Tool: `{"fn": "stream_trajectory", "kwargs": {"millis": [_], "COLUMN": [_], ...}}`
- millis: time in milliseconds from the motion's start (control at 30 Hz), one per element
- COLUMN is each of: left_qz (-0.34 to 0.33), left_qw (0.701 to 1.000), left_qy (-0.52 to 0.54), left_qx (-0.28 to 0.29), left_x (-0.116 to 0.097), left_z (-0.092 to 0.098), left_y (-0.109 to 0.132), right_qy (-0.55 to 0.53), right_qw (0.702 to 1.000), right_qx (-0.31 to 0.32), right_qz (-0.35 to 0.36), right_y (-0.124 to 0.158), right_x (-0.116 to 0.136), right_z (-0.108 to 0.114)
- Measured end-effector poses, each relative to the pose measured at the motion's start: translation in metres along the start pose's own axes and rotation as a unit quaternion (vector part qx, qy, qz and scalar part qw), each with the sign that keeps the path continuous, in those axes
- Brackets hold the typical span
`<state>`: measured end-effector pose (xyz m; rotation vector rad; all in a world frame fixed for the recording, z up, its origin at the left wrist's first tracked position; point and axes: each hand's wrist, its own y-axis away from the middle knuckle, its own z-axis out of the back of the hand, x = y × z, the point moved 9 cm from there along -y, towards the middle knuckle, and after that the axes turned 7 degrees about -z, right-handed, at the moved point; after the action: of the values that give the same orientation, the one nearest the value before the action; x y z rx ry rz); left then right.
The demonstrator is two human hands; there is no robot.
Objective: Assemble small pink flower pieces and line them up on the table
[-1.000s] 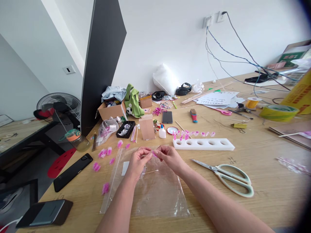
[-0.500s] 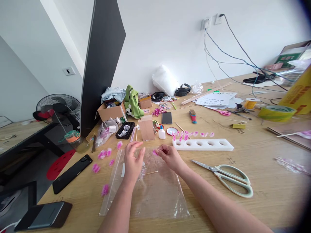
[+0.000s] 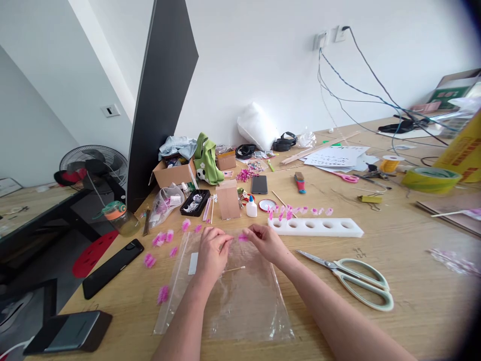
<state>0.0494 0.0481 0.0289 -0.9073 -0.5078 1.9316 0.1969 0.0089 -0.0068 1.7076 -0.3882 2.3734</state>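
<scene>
My right hand (image 3: pixel 267 244) pinches a small pink petal piece (image 3: pixel 243 238) between thumb and fingers, above the clear plastic bag (image 3: pixel 248 311). Facing it, my left hand (image 3: pixel 215 250) is closed in a pinch, its fingertips just left of the petal piece. What those left fingers hold, if anything, is too small to make out. A cotton swab (image 3: pixel 236 268) lies on the bag below the hands, beside a small white card (image 3: pixel 193 263). Several loose pink petal clusters (image 3: pixel 163 295) lie left of the bag. Pink flowers (image 3: pixel 288 212) stand at the white foam holder (image 3: pixel 319 226).
Large scissors (image 3: pixel 347 276) lie right of my right forearm. Beyond the hands stand a glue bottle (image 3: pixel 251 206), a cardboard piece (image 3: pixel 228 199) and a black tray (image 3: pixel 195 202). A black phone (image 3: pixel 112 268) and a jar (image 3: pixel 122 220) are at the left edge.
My left hand has gone from open fingers to a pinch and moved right, towards the petal piece. My right hand keeps hold of that piece, nearly in place.
</scene>
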Motion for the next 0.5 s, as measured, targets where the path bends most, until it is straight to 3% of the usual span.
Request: {"fn": "stream_trajectory", "kwargs": {"millis": [100,200,500], "left_qz": [0.048,0.079,0.072], "left_qw": [0.998,0.995,0.996], "left_qy": [0.031,0.055,0.034], "left_qx": [-0.021,-0.040,-0.027], "left_x": [0.007,0.011,0.010], "left_z": [0.004,0.006,-0.002], "left_y": [0.001,0.003,0.005], "right_qy": [-0.075,-0.121,-0.193], "right_qw": [0.996,0.989,0.977], "right_qx": [-0.018,0.008,0.029], "right_qz": [-0.052,-0.088,-0.090], "right_y": [0.000,0.002,0.004], "right_x": [-0.007,-0.010,-0.015], "right_z": [0.006,-0.001,-0.019]}}
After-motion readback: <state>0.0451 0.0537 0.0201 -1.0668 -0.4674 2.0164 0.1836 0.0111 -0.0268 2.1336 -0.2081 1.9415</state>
